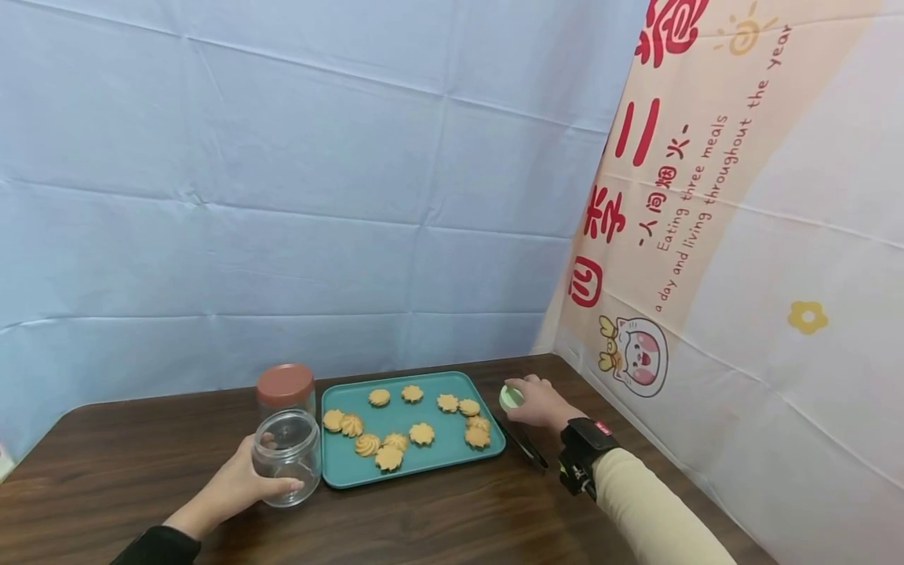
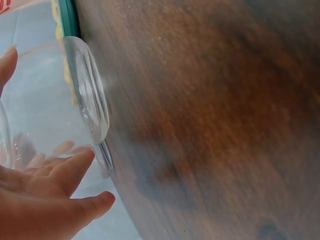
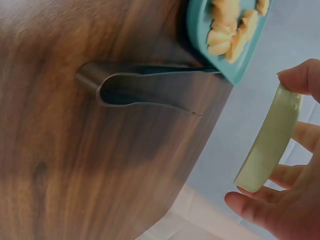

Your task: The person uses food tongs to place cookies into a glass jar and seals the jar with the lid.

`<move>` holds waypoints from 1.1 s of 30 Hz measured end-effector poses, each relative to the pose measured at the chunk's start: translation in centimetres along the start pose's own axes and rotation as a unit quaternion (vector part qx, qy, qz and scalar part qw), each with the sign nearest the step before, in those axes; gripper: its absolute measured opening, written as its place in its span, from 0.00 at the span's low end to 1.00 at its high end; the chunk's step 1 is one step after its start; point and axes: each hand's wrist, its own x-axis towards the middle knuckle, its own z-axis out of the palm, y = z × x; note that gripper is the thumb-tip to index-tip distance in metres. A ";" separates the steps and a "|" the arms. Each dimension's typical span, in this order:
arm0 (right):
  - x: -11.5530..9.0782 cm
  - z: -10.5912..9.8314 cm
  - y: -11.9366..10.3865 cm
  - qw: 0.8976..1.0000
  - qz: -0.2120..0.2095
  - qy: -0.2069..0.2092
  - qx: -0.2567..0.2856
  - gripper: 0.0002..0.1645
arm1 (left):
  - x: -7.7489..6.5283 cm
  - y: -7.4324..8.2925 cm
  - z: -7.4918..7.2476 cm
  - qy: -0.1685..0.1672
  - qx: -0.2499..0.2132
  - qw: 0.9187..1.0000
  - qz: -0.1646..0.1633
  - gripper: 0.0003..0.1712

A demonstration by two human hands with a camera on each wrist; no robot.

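My left hand [image 1: 236, 482] grips a clear, lidless jar [image 1: 302, 464] just left of the tray. In the left wrist view the fingers [image 2: 70, 172] curve about the jar's wall and its base [image 2: 92, 95] is near the wooden surface. Between thumb and fingertips of my right hand [image 1: 542, 402] is a pale green round lid [image 3: 270, 140], held above the table to the right of the tray. Below that hand lie metal tongs [image 3: 92, 80], with their tips toward the tray's corner.
A teal tray [image 1: 452, 463] holds several golden piped cookies [image 1: 421, 434]. Behind the clear jar stands another jar with a reddish-brown lid [image 1: 286, 383]. The dark wooden table [image 1: 395, 526] meets a blue cloth at the back and a printed cloth on the right.
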 end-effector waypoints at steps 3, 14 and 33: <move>0.0 0.2 0.9 1.000 0.005 0.000 -0.007 0.39 | 0.0 0.2 0.0 -0.001 0.003 1.000 -0.003 0.56; -0.5 0.8 2.6 0.999 0.025 -0.019 -0.027 0.37 | 0.1 0.0 0.0 -0.001 -0.006 1.000 0.002 0.55; -0.6 3.5 6.4 0.998 0.055 -0.021 -0.023 0.36 | 0.0 0.1 0.0 0.004 -0.002 1.000 -0.006 0.54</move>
